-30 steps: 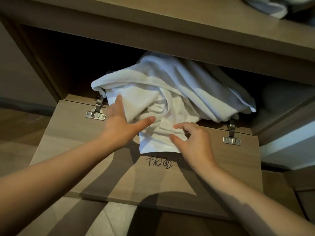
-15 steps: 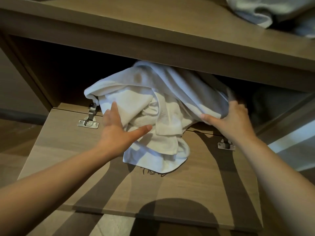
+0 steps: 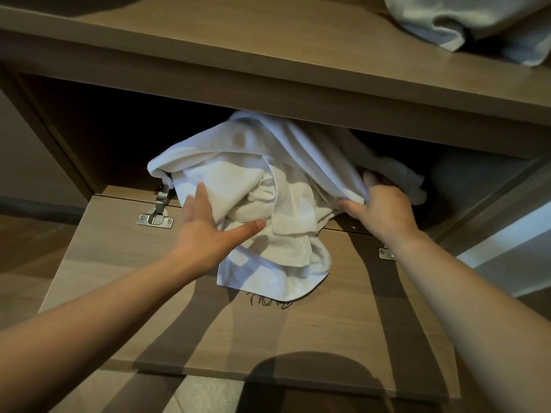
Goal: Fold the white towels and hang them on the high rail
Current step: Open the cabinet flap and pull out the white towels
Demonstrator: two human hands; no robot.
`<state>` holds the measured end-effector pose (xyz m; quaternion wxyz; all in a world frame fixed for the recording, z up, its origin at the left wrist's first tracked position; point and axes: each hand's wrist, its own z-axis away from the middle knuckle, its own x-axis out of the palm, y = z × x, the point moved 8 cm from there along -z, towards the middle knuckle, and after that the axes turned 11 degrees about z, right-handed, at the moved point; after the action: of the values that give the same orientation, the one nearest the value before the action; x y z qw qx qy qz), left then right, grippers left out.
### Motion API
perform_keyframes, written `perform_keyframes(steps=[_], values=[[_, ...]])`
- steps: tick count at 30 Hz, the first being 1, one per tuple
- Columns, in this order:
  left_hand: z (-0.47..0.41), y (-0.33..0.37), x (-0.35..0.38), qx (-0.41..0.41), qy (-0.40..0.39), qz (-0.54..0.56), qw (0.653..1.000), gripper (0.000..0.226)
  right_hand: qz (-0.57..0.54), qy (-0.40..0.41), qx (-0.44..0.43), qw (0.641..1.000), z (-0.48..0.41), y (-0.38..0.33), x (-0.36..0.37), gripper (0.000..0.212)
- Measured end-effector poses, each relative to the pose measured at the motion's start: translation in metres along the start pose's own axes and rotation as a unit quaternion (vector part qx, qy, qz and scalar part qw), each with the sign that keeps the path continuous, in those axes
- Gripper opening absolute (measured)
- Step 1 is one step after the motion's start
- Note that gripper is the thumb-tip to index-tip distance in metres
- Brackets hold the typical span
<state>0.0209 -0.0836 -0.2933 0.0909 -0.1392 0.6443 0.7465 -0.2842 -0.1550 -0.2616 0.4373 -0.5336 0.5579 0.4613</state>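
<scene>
At the cupboard mouth, right hand (image 3: 384, 210): fingers curled into a fold on the right side of the white towels (image 3: 268, 180), thumb under the edge, gripping cloth. The grip looks placed to drag the heap forward out of the dark compartment.
Left hand (image 3: 205, 231): wide, fingers straight and thumb spread, lying flat on the front of the heap and holding nothing. It seems to steady the cloth so it does not slide off while the other side is pulled.
White towels: a crumpled, unfolded heap, half inside the compartment and half spilling onto the flap door (image 3: 268, 338). How many pieces it holds cannot be told.
Flap door: hinged down and roughly level, so it serves as a ledge under the front of the heap. Dark scribbled marks (image 3: 268, 301) peek out below the cloth's lower edge.
Hinges: one metal hinge (image 3: 156, 217) sits just left of the heap; another (image 3: 386, 253) is partly hidden by the right wrist.
Shelf above (image 3: 268, 64): its thick front board hangs close over the heap, so the cloth has to come out forward and low.
Pale cloth on top (image 3: 465, 22): a second bundle lies on the shelf at far right, untouched.
High rail: not in view.
Stage: early by my reading, with the towels being fetched and nothing folded yet.
</scene>
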Motion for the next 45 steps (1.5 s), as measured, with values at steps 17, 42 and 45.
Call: perform_keyframes(steps=[17, 42, 45], values=[[0.002, 0.005, -0.016, 0.003, 0.003, 0.090, 0.996, 0.097, -0.165, 0.017, -0.111, 0.980, 0.086, -0.089, -0.039, 0.038], [0.002, 0.001, -0.011, -0.011, 0.015, 0.094, 0.995, 0.096, -0.321, -0.187, 0.062, 0.927, 0.018, -0.063, 0.012, 0.130], [0.001, 0.000, -0.011, -0.025, 0.006, 0.127, 0.992, 0.090, -0.309, -0.164, 0.043, 0.936, 0.031, -0.078, 0.007, 0.126]])
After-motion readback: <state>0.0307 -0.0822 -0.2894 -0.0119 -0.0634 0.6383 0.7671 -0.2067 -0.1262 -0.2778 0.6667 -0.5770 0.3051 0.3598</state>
